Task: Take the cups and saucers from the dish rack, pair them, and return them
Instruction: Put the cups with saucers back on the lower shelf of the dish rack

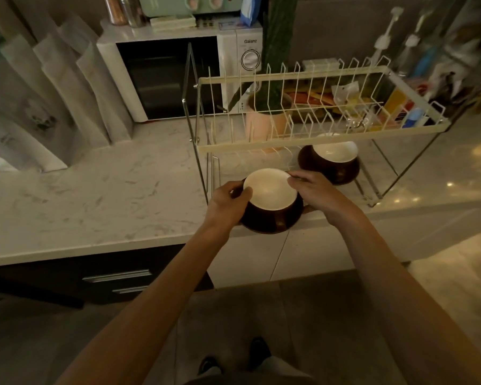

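The grip of both hands is closing around one pair of crockery: the left hand is curling its fingers against the left side of a dark brown ceramic cup with a white inside, thumb resting at the rim, while the right hand is pressing its fingertips on the cup's right rim and reaching down along its side. The cup is sitting on a dark brown round saucer, and the pair is hanging at the front edge of the white marbled table, just before the lower tier of the cream wire dish rack with chrome legs; whether the saucer is touching the table cannot be told. A second brown cup with a white inside is standing on its own brown saucer under the rack's upper tier, to the right and behind the held pair. Behind the rack a white microwave oven is standing against the wall, and a pink pot holding a tall green plant is showing through the wires.
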